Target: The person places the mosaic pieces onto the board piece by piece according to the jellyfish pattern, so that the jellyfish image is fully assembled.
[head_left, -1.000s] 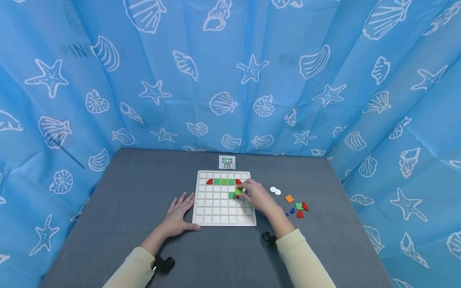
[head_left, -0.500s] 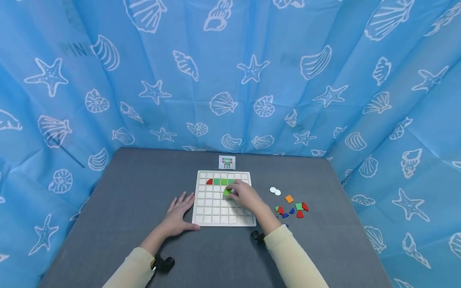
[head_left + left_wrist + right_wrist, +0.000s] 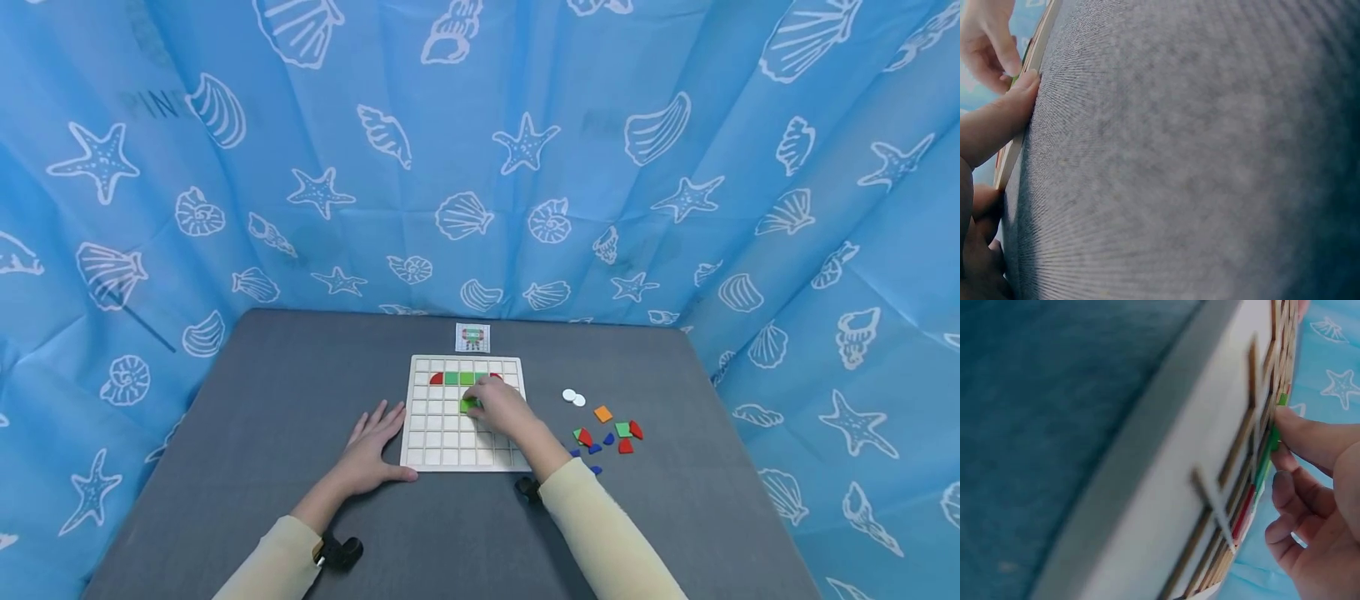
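Observation:
A white gridded board point(image 3: 433, 439) lies on the table, with a row of tiles near its far side: a red quarter-round tile point(image 3: 437, 379), then green squares point(image 3: 467, 378), then another red piece partly hidden. My right hand point(image 3: 504, 408) is over the middle of the board, pinching a light green square tile point(image 3: 467, 406) between thumb and fingers, right at a grid cell below that row. Tiles under this hand are hidden. With fingers spread, my left hand point(image 3: 375, 450) rests against the board's left edge; in the left wrist view its thumb point(image 3: 1013, 103) touches the rim.
Right of the board lie loose pieces: two white discs point(image 3: 573, 397), an orange square point(image 3: 603, 414), a green square point(image 3: 622, 430), several red and blue pieces point(image 3: 626, 447). A small pattern card point(image 3: 472, 337) lies beyond the board. A blue shell-print curtain point(image 3: 525, 208) surrounds the table.
My right hand has moved left across the board with the light green tile, then lowered it to a cell near the middle. My left hand has stayed in place.

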Tool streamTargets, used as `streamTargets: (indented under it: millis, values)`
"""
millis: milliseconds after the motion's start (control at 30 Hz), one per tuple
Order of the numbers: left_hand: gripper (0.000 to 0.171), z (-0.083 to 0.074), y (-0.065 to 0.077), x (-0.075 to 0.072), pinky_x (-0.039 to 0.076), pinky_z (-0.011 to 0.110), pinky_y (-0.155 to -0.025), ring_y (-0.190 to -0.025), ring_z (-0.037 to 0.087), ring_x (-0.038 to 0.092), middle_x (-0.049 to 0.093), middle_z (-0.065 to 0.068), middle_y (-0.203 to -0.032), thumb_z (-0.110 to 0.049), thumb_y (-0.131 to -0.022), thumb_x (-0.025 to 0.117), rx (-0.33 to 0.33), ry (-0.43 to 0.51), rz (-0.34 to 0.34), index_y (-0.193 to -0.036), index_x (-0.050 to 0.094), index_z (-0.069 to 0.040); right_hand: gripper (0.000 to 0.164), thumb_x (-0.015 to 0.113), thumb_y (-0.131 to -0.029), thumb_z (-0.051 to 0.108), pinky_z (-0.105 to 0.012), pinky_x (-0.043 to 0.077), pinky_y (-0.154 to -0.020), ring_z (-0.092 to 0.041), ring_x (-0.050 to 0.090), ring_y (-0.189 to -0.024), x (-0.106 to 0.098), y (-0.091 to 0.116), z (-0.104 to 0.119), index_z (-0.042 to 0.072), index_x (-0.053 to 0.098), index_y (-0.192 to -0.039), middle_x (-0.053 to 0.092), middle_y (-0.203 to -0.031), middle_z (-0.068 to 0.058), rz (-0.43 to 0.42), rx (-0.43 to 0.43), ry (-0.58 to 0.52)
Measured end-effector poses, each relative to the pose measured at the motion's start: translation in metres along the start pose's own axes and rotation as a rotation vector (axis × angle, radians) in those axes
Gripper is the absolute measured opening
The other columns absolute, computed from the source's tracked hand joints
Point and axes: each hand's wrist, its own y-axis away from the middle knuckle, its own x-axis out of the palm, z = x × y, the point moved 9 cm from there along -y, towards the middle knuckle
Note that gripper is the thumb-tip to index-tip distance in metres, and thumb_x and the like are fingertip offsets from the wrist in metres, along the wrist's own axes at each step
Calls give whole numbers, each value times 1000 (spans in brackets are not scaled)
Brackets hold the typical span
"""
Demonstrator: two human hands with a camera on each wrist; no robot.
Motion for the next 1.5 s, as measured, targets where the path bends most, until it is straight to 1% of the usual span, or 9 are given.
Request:
streamTargets:
  millis: [133, 267, 467, 700, 800, 900, 1067, 1267, 1500]
  values:
    - [121, 0, 0, -1, -1, 57, -124, -158, 31, 2, 18, 2, -169, -68, -70, 80, 2, 1, -1, -161, 23, -14, 24, 78, -90, 19, -39, 54, -93, -20, 63, -107, 0, -2, 3, 15, 77, -113, 69, -111, -2, 1, -12, 18]
    - [121, 0, 0, -1, -1, 57, -124, -158, 31, 2, 18, 2, -169, -68, -70, 80, 2, -1, -4, -161, 23, -14, 28, 80, -88, 18, -39, 54, -93, -21, 63, -108, -1, -2, 7, 14, 76, -114, 69, -113, -3, -10, -38, -3]
    - [121, -1, 0, 0, 0, 57, -124, -158, 32, 2, 18, 3, -169, -68, -69, 80, 3, -7, 1, -161, 23, -13, 29, 78, -90, 18, -41, 54, -95, -22, 64, -111, -11, 8, 8, 13, 75, -118, 69, -117, -4, -37, -61, -28]
    - [121, 0, 2, -1, 0, 59, -124, -158, 34, 3, 19, 4, -169, -67, -70, 81, 11, 6, -10, -161, 24, -11, 30, 78, -90, 16, -41, 56, -83, -20, 66, -94, -29, 30, -5, 10, 74, -119, 70, -113, -6, -79, -23, -101]
    - [121, 0, 3, -4, 1, 59, -124, -157, 35, 3, 19, 5, -169, -66, -70, 81, 13, 3, -18, -161, 24, -10, 30, 77, -90, 16, -40, 56, -80, -20, 65, -92, -32, 38, -13, 9, 74, -119, 70, -113, -7, -87, 2, -123]
    - [120, -1, 2, -5, 1, 59, -124, -157, 35, 4, 20, 6, -169, -66, -70, 81, 18, -4, -21, -161, 25, -10, 28, 76, -91, 17, -36, 54, -74, -18, 63, -86, -35, 49, -24, 10, 74, -118, 71, -109, -7, -112, 28, -148]
    - [121, -1, 1, 0, 0, 58, -124, -158, 33, 2, 18, 4, -170, -69, -71, 79, 23, -6, 4, -162, 22, -13, 29, 76, -92, 20, -32, 47, -68, -13, 57, -79, -40, 74, -50, 12, 74, -119, 69, -104, -3, -175, 105, -191]
    - [120, 1, 1, -1, 1, 58, -124, -158, 34, 4, 19, 4, -169, -68, -70, 80, 20, 6, -9, -161, 24, -13, 30, 77, -91, 19, -34, 49, -71, -16, 60, -86, -49, 100, -87, 12, 74, -120, 70, -111, -3, -237, 188, -182]
    - [121, 1, 0, 0, 1, 58, -124, -158, 33, 3, 19, 3, -169, -71, -70, 78, 11, -3, 3, -161, 23, -14, 29, 77, -89, 13, -37, 49, -71, -17, 59, -83, -58, 129, -126, 9, 74, -118, 69, -105, -5, -282, 245, -157]
